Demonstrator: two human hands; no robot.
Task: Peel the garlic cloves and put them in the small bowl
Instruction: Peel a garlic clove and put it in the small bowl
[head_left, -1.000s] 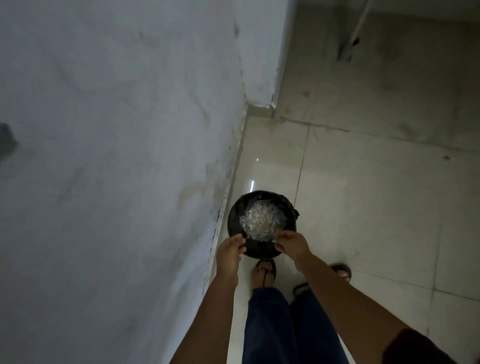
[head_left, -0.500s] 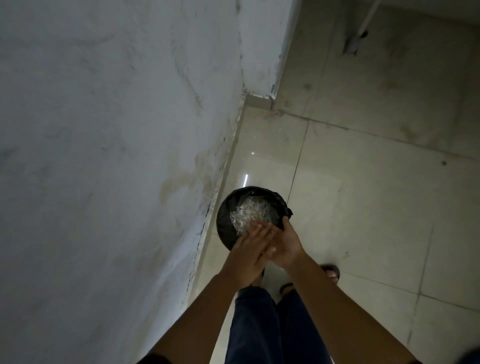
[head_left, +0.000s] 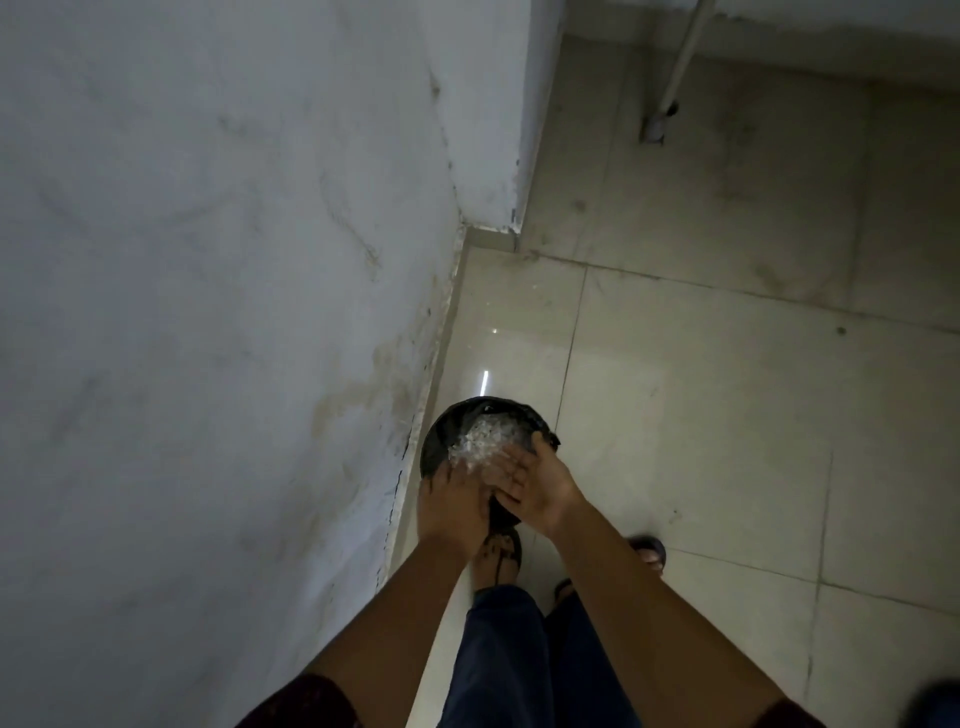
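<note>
Head view: a black-lined bin (head_left: 435, 441) sits tight against the wall (head_left: 218, 312), with open tiled floor (head_left: 727, 426) to its right. Pale garlic skins (head_left: 485, 439) heap inside. Over its near rim the left hand (head_left: 451, 506) and right hand (head_left: 543, 491) meet, fingers relaxed, gripping nothing.

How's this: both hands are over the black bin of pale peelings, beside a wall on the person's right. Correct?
No: the head view shows the wall on the person's left. The left hand and right hand are over the black bin of pale peelings.

Pale papery garlic skins (head_left: 487, 440) lie heaped inside black-lined bin (head_left: 440, 434).
</note>
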